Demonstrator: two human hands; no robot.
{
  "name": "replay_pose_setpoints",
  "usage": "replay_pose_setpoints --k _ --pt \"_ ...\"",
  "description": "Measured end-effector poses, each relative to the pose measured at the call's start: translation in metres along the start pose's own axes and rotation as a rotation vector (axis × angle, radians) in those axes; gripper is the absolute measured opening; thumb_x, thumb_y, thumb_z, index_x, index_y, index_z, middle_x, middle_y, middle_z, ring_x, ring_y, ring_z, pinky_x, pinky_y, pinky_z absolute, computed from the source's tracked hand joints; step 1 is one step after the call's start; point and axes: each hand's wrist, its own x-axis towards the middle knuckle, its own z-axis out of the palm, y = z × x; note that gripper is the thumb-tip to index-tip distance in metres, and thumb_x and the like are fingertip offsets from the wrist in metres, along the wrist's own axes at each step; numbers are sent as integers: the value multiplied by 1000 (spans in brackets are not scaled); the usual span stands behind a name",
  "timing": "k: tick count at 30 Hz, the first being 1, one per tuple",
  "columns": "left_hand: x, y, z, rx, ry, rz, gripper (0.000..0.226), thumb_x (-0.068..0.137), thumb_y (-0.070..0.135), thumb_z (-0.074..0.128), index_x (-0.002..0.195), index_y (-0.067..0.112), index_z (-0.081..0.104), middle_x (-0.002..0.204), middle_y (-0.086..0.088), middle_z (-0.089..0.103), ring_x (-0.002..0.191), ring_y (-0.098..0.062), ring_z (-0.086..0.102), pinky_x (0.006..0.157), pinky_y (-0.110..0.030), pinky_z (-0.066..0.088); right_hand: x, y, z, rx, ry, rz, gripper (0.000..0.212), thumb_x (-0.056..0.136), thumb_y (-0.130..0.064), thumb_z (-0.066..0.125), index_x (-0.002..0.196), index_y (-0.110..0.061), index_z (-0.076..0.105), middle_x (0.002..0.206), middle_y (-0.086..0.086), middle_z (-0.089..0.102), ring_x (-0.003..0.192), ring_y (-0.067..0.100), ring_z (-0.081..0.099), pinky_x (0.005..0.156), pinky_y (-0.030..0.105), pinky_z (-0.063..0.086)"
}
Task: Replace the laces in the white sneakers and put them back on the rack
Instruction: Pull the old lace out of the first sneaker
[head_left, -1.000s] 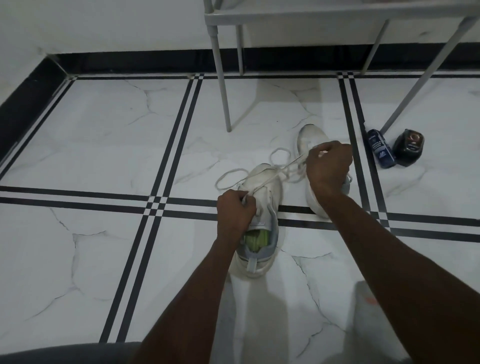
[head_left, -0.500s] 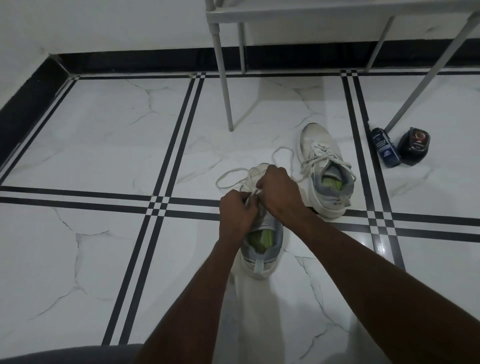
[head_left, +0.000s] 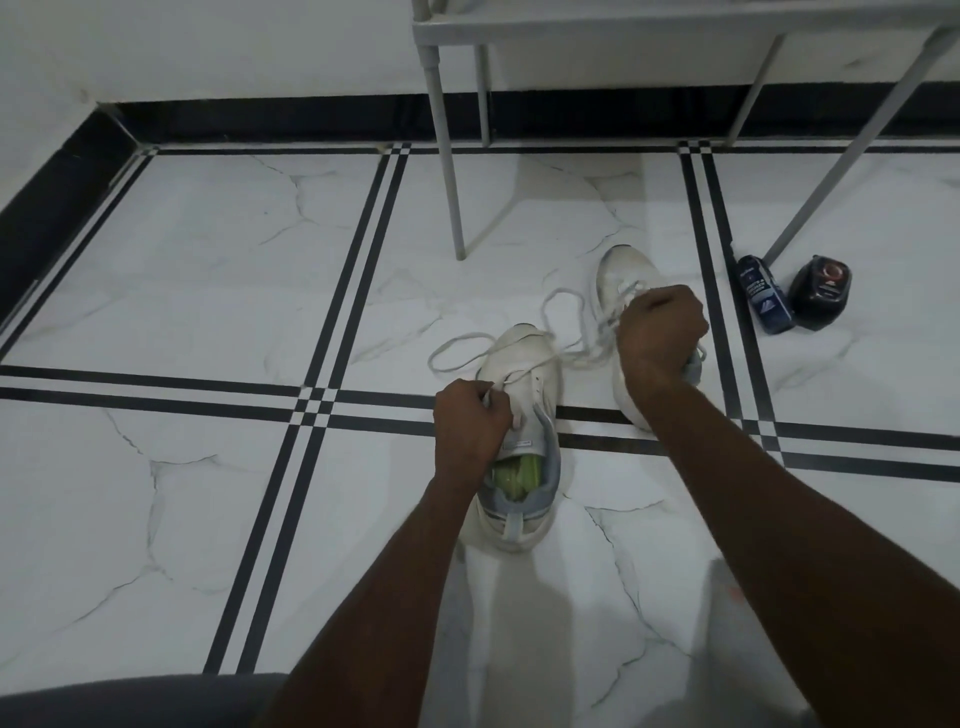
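White marble-look floor (head_left: 208, 270) with double black stripes crossing it, black skirting (head_left: 260, 122) along the wall. Off to the right, a dark blue bottle (head_left: 765, 301) lies on its side, touching a squat black container (head_left: 821, 292) with a reddish top.

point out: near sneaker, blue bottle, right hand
near sneaker (head_left: 524, 364), head view, toe top.
blue bottle (head_left: 766, 299), head view, label side.
right hand (head_left: 660, 332), head view, back of the fist.

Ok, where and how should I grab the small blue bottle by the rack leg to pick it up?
Grip the blue bottle around its middle, coming from above. It lies flat on the floor, its long sides exposed. A dark jar sits close on its right, so I'd keep fingers narrow there.
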Motion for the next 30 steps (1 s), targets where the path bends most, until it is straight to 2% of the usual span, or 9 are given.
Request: replay_pose_setpoints --k 3,5,7,10,14,19,24,27,30 --pt "0 -1 1 -15 1 -35 49 88 13 62 44 26 43 39 6 37 40 -11 37 47 -23 29 3 -3 -1 205 -284 -65 15 88 -10 60 81 -10 73 80 8 75 73 23 73 75 39 61" --pt "-1 -1 2 -20 -15 -51 29 88 17 63 59 12 66 53 -4 59 52 -16 56 55 -34 46 -14 -6 5 160 -525 -177 12 84 -7 66 79 -12 76 79 5 76 71 19 73 71 31 60" --pt "-1 2 1 -36 -6 -78 19 88 20 66 93 6 78 84 -10 74 80 -23 68 76 -36 56 -33 -9 11 31 -680 -309 9 83 -9 72 88 -10 79 91 5 77 81 14 70 72 12 49" --pt "-1 1 -1 -75 -20 -60 16 89 18 68 95 6 77 87 -10 75 83 -24 69 78 -39 57 -54 -8 18 -138 -813 -469 25 82 -16 76 105 -6 77 110 11 73 102 20 66 86 16 41" --pt "1 -5 5 -80 -29 -121 19 92 20 64 103 10 74 99 -6 72 94 -24 66 87 -40 54 -60 -4 24 -240 -751 -518 18 85 -16 71 93 0 76 101 15 68 98 26 64 89 38 51" --pt "1 -9 10 -142 -6 -169 22 94 19 62 112 10 71 110 -7 69 104 -22 64 94 -38 52 -64 -1 38 -379 -708 -686 13 84 -7 59 86 -7 72 94 10 67 90 26 65 71 27 45" --pt "2 -7 10 -147 9 -165 19 94 19 62 107 8 71 104 -7 68 98 -22 64 89 -35 52 -65 13 42 -396 -682 -842 10 83 -3 56 86 -3 65 93 19 64 87 38 63 69 36 46" --pt "5 -9 10 -107 14 -133 16 90 19 63 98 7 70 95 -7 68 90 -22 64 83 -37 52 -59 19 41 -311 -663 -655 19 92 -3 49 101 5 64 107 24 64 100 37 62 78 35 42" --pt "4 -8 10 -68 15 -121 16 88 19 62 96 7 70 95 -7 68 92 -22 63 84 -36 51 -43 22 30 -219 -546 -453 18 94 -4 47 92 3 64 96 18 68 88 30 65 69 28 42"
